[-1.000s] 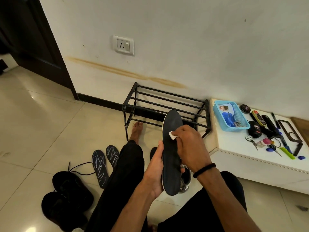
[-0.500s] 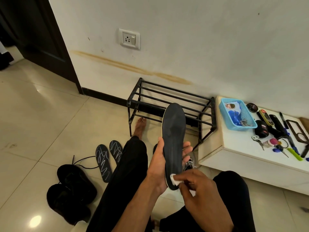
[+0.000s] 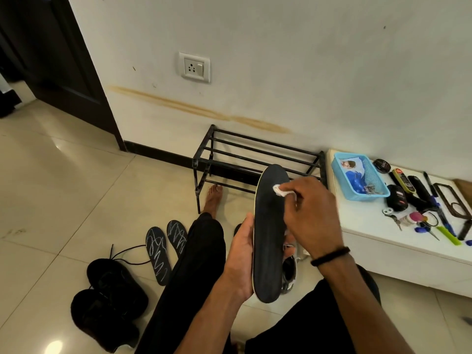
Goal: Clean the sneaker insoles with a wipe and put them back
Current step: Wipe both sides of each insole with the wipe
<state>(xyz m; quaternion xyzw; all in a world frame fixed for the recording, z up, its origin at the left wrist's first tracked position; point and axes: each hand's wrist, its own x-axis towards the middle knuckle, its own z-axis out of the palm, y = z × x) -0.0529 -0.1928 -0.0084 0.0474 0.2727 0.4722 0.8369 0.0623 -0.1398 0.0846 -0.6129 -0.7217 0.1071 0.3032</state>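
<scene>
The left hand (image 3: 242, 254) grips the insole (image 3: 268, 233) upright by its side; the right hand (image 3: 311, 213) pinches a wipe (image 3: 281, 190) against its upper part

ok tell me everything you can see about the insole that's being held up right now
The insole is long, dark and matte, foam-like as it looks, with a thin pale edge along its left side. It is held nearly upright above the lap, rounded toe end up, in front of the black rack. The left hand grips its lower half from the left edge. The right hand presses a small white wipe against its upper part, near the toe.
</scene>
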